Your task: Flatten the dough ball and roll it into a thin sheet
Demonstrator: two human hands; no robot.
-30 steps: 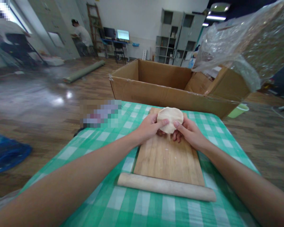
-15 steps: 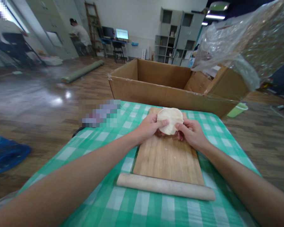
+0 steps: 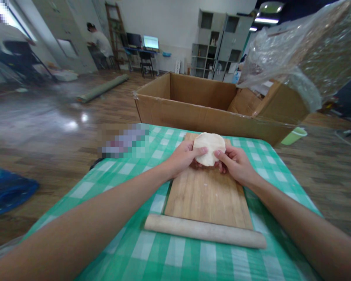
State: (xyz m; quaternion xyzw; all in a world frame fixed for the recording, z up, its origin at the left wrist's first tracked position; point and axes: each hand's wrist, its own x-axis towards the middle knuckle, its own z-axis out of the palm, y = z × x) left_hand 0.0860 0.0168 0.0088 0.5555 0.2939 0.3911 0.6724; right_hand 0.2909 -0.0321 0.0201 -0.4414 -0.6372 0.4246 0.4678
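Observation:
A flat, roundish piece of pale dough [image 3: 210, 144] is held up over the far end of a wooden board [image 3: 209, 199]. My left hand [image 3: 187, 156] grips its left edge, thumb on top and fingers underneath. On the other side my right hand [image 3: 236, 162] pinches the lower right edge between thumb and fingers. Most of the fingertips are hidden behind the dough. A pale wooden rolling pin [image 3: 204, 231] lies crosswise at the board's near edge.
A green and white checked cloth [image 3: 128, 234] covers the table. Just beyond stands a large cardboard box [image 3: 193, 111], with a plastic-wrapped panel [image 3: 310, 54] at right. A light green bin [image 3: 294, 136] is on the floor. A seated person [image 3: 101, 43] is far left.
The dough has shifted very slightly left and up in my hands. Both hands keep their hold, and the board and rolling pin stay where they were.

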